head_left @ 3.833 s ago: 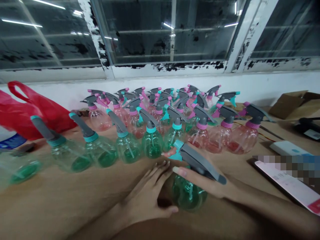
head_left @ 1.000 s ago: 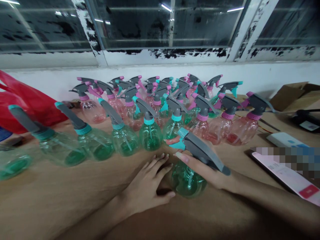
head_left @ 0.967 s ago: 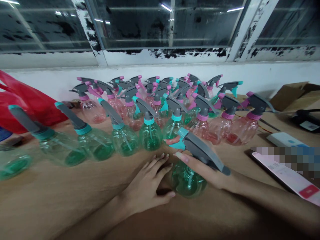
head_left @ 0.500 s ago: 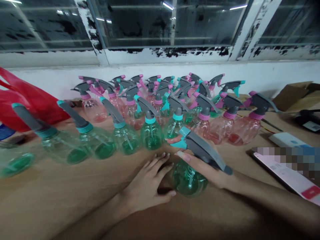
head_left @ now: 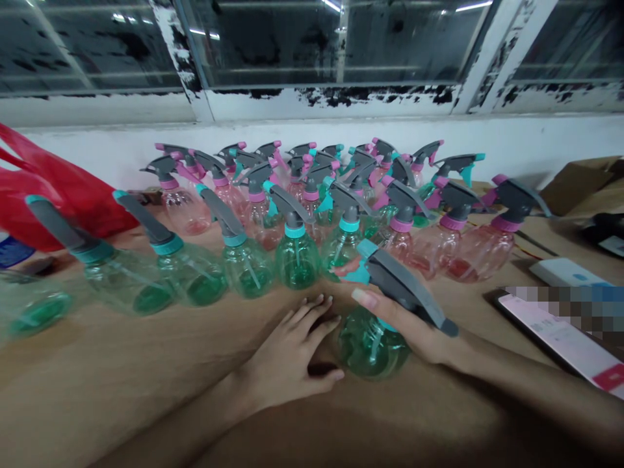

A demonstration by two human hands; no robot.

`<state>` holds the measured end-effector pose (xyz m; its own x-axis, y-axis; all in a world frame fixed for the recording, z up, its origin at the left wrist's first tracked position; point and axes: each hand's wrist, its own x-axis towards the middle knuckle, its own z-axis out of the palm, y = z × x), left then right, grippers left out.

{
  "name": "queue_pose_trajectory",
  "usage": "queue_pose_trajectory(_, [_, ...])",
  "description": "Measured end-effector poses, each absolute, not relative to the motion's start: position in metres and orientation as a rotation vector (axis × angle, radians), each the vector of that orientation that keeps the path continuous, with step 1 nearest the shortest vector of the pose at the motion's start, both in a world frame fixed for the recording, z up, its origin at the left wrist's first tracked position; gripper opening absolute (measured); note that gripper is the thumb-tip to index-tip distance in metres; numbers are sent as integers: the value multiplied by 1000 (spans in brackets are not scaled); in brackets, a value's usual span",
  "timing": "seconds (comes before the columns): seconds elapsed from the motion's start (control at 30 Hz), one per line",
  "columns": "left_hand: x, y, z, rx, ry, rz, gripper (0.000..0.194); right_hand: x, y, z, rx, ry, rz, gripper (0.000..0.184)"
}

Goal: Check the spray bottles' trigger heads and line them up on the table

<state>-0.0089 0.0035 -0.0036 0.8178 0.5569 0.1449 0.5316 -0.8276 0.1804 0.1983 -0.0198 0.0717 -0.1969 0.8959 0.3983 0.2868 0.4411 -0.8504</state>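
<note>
My right hand (head_left: 414, 325) is wrapped round the neck of a green spray bottle (head_left: 373, 351), which stands on the table with a grey and teal trigger head. The thumb lies across the front of the neck; a finger shows near the teal trigger, and the other fingers are hidden behind the bottle. Just left of it, my left hand (head_left: 292, 351) rests flat on the tabletop, fingers spread, holding nothing. Beyond my hands stands a row of green spray bottles, the nearest being one green bottle (head_left: 298, 263). Pink spray bottles (head_left: 485, 250) continue the row on the right.
Several more pink and green sprayers crowd behind the front row, against the white wall (head_left: 88, 140). A red plastic bag (head_left: 73, 201) sits at the left. To the right lie a phone (head_left: 560, 338), a white box (head_left: 565, 273) and a brown cardboard box (head_left: 580, 188).
The view has shifted slightly. My right hand keeps its hold on the green spray bottle, and my left hand stays flat on the table.
</note>
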Motion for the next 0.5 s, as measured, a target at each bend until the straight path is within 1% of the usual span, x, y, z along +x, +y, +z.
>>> queue_pose_trajectory(0.1, [-9,4,-4,2874,857,294,69,199,-18,66,-994,-1684,846,28])
queue_pose_trajectory(0.5, [-9,3,-4,2880,863,315,67,199,-17,63,-1016,-1660,837,26])
